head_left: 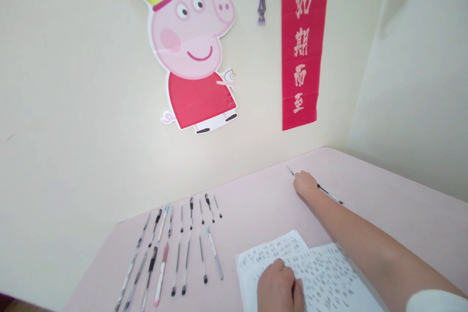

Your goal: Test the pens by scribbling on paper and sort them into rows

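Note:
My right hand (305,186) reaches far across the pink table (383,214) and is closed on a thin pen (329,194) that lies along the tabletop; a slim tip shows past the knuckles on the far side. My left hand (280,288) rests as a loose fist on a white sheet of paper (329,278) covered in handwriting, near the front edge. Whether the left fingers hold anything is hidden.
Two rows of several pens and refills (175,248) lie side by side on the left part of the table. A cartoon pig sticker (193,53) and a red banner with characters (302,44) hang on the cream wall behind. A second wall closes the right side.

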The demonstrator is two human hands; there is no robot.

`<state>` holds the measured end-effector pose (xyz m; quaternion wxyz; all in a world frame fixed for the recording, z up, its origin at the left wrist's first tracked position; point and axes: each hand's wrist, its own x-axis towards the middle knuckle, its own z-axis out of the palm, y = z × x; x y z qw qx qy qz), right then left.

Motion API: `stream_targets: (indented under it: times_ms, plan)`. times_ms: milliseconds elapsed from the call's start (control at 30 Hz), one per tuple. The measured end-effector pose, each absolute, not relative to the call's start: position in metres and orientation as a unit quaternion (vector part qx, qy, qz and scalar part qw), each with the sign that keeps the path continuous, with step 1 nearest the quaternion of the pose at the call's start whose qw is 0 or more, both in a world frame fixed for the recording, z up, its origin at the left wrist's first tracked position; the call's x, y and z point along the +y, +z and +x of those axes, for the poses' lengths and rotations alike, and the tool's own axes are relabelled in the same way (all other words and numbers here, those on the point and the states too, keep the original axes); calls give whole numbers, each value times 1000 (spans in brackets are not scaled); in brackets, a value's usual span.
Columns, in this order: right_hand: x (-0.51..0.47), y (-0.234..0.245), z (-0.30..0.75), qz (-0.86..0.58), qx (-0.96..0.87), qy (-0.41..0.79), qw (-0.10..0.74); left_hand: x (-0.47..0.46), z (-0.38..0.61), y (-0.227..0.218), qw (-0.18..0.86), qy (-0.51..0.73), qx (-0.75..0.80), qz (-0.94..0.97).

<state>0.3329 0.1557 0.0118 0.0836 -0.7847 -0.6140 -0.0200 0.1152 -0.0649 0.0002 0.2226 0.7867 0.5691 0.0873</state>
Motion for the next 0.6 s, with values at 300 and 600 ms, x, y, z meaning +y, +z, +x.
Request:
stream_targets:
  times_ms: [300, 600]
  plan:
    - [156, 10, 296, -735, -672, -5, 87, -64, 115, -2, 225, 90, 566, 788]
    - [133, 6, 199, -622, -773, 36, 119, -64, 114, -2, 233, 90, 564, 787]
